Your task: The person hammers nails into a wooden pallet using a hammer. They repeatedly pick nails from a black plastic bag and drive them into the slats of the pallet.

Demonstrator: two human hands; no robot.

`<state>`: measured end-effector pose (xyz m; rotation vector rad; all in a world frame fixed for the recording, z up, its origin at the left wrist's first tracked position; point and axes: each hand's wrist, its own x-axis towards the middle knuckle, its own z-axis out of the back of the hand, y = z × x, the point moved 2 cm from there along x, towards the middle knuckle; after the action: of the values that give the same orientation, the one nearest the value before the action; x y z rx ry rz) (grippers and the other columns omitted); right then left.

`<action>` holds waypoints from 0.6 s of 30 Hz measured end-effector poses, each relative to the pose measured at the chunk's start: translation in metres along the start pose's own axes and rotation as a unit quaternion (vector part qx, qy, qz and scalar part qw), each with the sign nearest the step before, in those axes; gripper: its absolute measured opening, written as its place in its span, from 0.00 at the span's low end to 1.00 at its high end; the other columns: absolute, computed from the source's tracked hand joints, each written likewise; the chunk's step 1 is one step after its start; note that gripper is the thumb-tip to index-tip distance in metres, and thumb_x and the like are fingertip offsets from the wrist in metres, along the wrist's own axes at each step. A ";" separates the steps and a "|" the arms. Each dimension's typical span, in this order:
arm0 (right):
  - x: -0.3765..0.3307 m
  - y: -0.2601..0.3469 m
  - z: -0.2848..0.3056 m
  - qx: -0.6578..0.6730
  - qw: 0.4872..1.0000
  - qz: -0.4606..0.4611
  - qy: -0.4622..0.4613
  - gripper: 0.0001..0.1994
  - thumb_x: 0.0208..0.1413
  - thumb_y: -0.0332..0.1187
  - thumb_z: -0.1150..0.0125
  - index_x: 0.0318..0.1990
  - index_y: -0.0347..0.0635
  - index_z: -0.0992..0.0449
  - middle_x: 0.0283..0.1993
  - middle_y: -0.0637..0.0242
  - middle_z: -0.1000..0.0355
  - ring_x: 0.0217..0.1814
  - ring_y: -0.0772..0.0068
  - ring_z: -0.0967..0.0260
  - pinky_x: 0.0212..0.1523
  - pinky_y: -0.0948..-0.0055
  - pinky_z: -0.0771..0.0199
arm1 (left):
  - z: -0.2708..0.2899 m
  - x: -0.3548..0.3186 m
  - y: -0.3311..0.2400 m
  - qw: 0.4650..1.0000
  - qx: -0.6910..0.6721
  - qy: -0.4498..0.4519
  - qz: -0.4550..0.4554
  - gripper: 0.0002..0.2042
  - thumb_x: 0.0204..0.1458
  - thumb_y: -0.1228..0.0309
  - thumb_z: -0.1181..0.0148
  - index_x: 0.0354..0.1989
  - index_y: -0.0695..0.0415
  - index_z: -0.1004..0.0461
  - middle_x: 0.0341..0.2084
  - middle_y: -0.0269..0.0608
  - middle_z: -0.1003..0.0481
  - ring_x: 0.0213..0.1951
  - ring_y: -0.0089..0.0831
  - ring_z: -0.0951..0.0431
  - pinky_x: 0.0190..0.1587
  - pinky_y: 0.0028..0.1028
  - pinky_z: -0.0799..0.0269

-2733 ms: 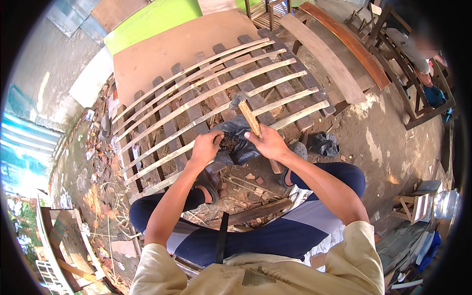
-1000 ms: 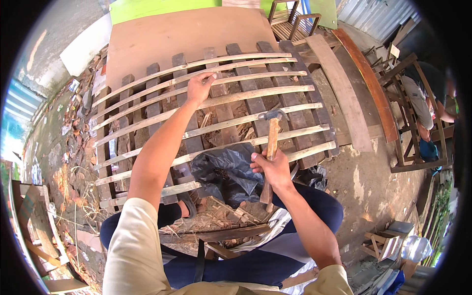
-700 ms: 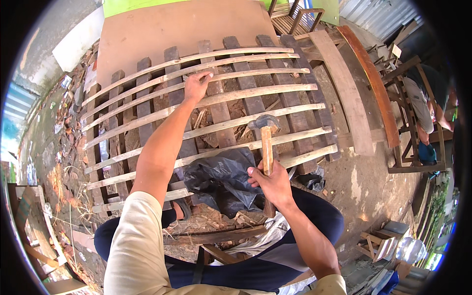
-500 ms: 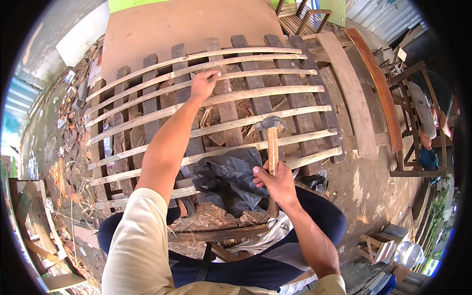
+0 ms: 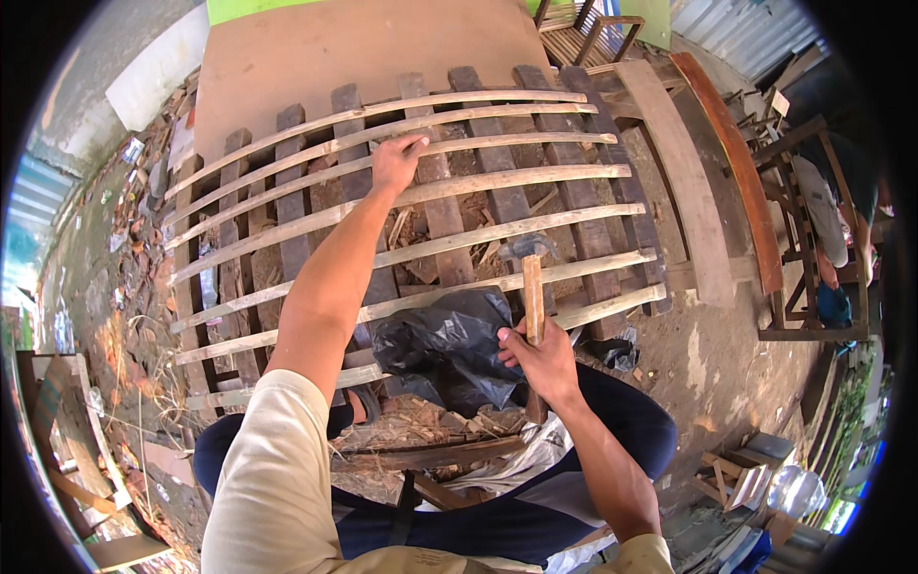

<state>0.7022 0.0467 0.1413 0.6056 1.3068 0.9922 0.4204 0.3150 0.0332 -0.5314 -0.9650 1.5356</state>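
Observation:
My right hand point(image 5: 545, 364) is wrapped round the wooden handle of a hammer point(image 5: 533, 298), its dark metal head up over the slats. Farther off, my left hand point(image 5: 395, 165) is pinched together at the third thin bamboo slat point(image 5: 516, 142) from the far side. Whatever it holds is too small to make out. Several such slats lie crosswise over dark wooden planks point(image 5: 445, 206), forming a grid. Beneath the hammer, a crumpled black plastic bag point(image 5: 454, 335) lies over the near slats.
A broad brown board point(image 5: 373, 48) lies beyond the grid. Long planks point(image 5: 688, 201) stretch along its right side. At far right, another person point(image 5: 822, 220) is beside a wooden frame point(image 5: 813, 337). Debris point(image 5: 124, 239) litters the left ground; wood scraps point(image 5: 421, 454) lie between my legs.
The hammer has shifted slightly to the right and its head has dipped a little. My left hand stays at the same slat.

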 end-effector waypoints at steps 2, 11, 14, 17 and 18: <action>-0.001 0.002 0.000 -0.005 1.000 -0.004 -0.003 0.14 0.59 0.32 0.32 0.38 0.34 0.32 0.30 0.59 0.23 0.29 0.73 0.21 0.28 0.75 0.20 | -0.001 -0.001 -0.003 1.000 -0.001 -0.002 -0.002 0.15 0.57 0.55 0.36 0.46 0.49 0.16 0.44 0.50 0.19 0.46 0.46 0.18 0.50 0.36 0.25; 0.000 0.038 0.016 -0.135 0.990 0.031 -0.022 0.20 0.65 0.47 0.40 0.36 0.34 0.29 0.19 0.65 0.30 0.14 0.74 0.29 0.16 0.73 0.31 | -0.006 -0.001 0.005 1.000 0.002 -0.011 -0.028 0.12 0.58 0.59 0.37 0.45 0.50 0.16 0.43 0.48 0.18 0.45 0.46 0.18 0.50 0.37 0.24; 0.030 0.079 0.011 -0.181 0.980 0.078 -0.028 0.22 0.66 0.49 0.43 0.37 0.33 0.30 0.18 0.61 0.32 0.15 0.69 0.28 0.18 0.67 0.30 | -0.003 -0.001 -0.002 1.000 0.008 0.005 -0.016 0.12 0.59 0.60 0.37 0.45 0.50 0.16 0.44 0.46 0.18 0.46 0.45 0.19 0.50 0.37 0.24; 0.084 0.102 -0.007 -0.204 0.961 0.180 -0.046 0.22 0.68 0.50 0.46 0.35 0.35 0.32 0.19 0.67 0.34 0.13 0.75 0.33 0.15 0.71 0.33 | -0.003 -0.002 0.002 0.999 0.011 -0.006 -0.043 0.14 0.59 0.59 0.38 0.47 0.54 0.17 0.44 0.50 0.19 0.47 0.46 0.18 0.51 0.37 0.25; 0.103 0.109 -0.014 -0.234 0.948 0.206 -0.060 0.22 0.68 0.49 0.46 0.37 0.34 0.32 0.18 0.65 0.34 0.13 0.72 0.32 0.16 0.69 0.32 | -0.003 -0.002 0.003 0.999 0.010 -0.004 -0.043 0.14 0.59 0.60 0.38 0.47 0.54 0.17 0.44 0.50 0.19 0.47 0.46 0.19 0.51 0.37 0.25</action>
<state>0.6568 0.1862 0.1782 0.5677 0.8038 1.5281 0.4214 0.3135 0.0285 -0.4645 -0.9654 1.4708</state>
